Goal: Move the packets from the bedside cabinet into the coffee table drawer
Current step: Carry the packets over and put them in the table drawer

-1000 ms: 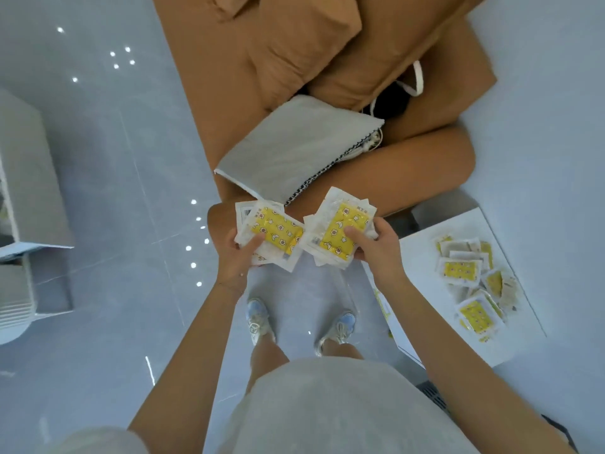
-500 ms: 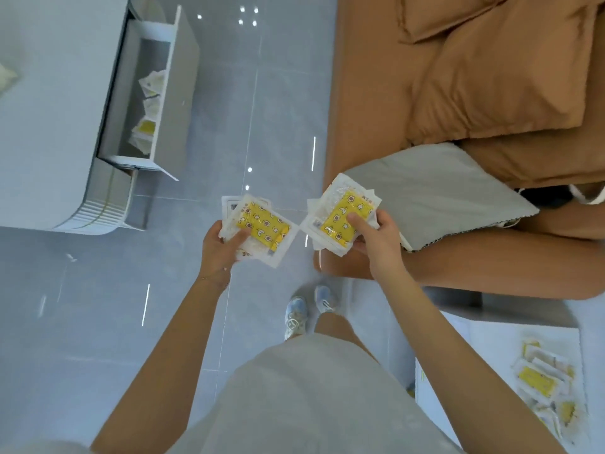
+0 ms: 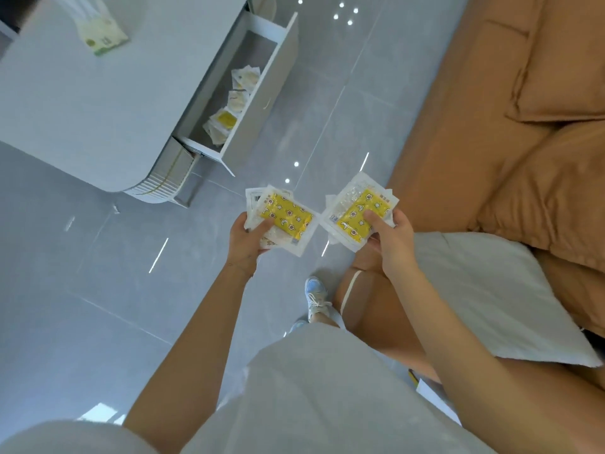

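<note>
Each hand, left hand and right hand, pinches a thin stack of packets, short of the open drawer; they look light, floppy and slick, best held thumb-over-middle.

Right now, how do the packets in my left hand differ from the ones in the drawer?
The left-hand packets are gripped in a stack by the left hand; the drawer packets lie loose in the open drawer. The left-hand packets show a yellow face on top; the drawer packets are mostly pale, one yellow. Both are flat sachets.
</note>
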